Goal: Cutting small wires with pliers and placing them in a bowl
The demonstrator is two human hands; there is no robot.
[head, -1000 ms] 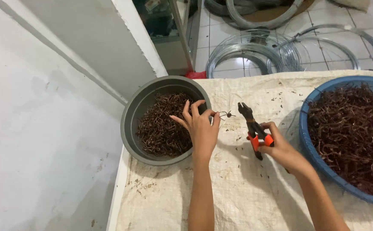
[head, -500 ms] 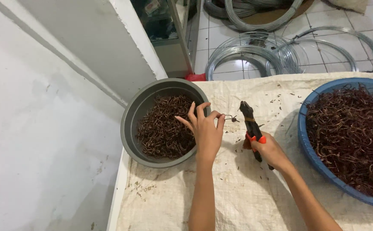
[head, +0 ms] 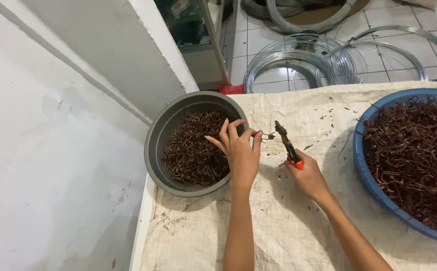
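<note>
— How far along? The grey bowl holds a low heap of bent wire pieces, while the blue basin is heaped far higher.

— Left hand pinches a small wire piece beside the bowl's rim; right hand is clamped on orange-handled pliers. Wire coils crowd the floor beyond.
</note>
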